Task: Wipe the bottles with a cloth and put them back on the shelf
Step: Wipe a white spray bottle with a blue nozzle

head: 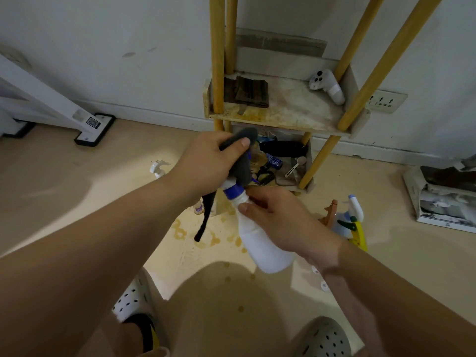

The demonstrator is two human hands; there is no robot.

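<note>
My right hand (279, 219) grips a white spray bottle (262, 246) with a blue collar around its upper body, tilted with its head up and to the left. My left hand (208, 161) holds a dark grey cloth (240, 161) pressed over the bottle's spray head; a strip of cloth dangles below. Behind them stands a low shelf (283, 112) with yellow posts. Further spray bottles stand on the floor: a cluster at the right (351, 220), a white one at the left (157, 170).
The shelf's middle board holds a dark folded cloth (247, 92) and a white controller (327, 85). Its lower level (280, 161) is crowded with clutter. A white box (443, 197) lies on the floor at right, a wall socket (385, 100) above it. Yellow stains mark the floor.
</note>
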